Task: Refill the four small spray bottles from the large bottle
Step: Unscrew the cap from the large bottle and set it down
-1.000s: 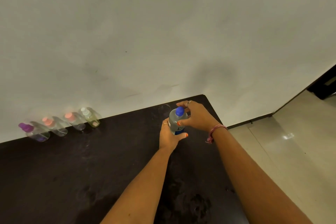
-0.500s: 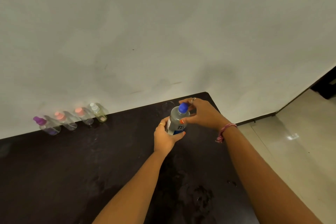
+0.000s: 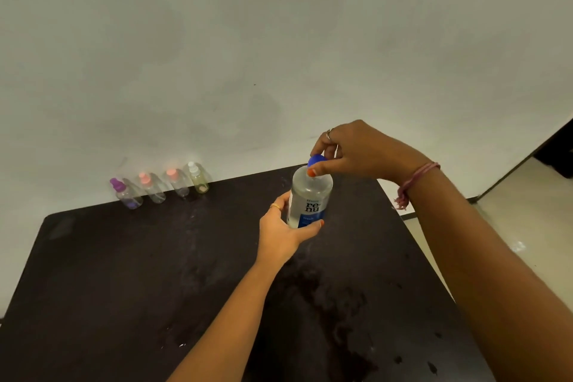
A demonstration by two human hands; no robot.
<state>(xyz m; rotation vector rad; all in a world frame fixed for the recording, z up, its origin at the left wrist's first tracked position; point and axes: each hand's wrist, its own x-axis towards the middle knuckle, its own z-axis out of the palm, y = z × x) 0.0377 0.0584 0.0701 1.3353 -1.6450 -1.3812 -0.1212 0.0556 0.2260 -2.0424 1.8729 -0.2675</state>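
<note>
the left hand (image 3: pixel 280 231) is gripping the large clear plastic bottle with a blue label (image 3: pixel 308 198) upright above the dark table (image 3: pixel 124 273). the right hand (image 3: pixel 356 152) is pinching its blue cap (image 3: pixel 315 160). four small clear spray bottles (image 3: pixel 161 184) are standing along the wall.

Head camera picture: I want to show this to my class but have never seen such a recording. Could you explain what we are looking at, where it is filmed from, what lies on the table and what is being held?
There is no machine here: a person works with two bare hands, filmed by a wide-angle camera worn on the head, looking forward and down. That is why both forearms reach in from the bottom edge.

The left hand holds the large bottle, clear with a blue label, around its lower body. The right hand has its grip on the blue cap, pinching it from above.

Under them is a dark table with some marks and smears. At its far edge, against the pale wall, stand four small spray bottles in a row: one purple-topped, two pink-topped, one white-topped. All four have their tops on.
</note>
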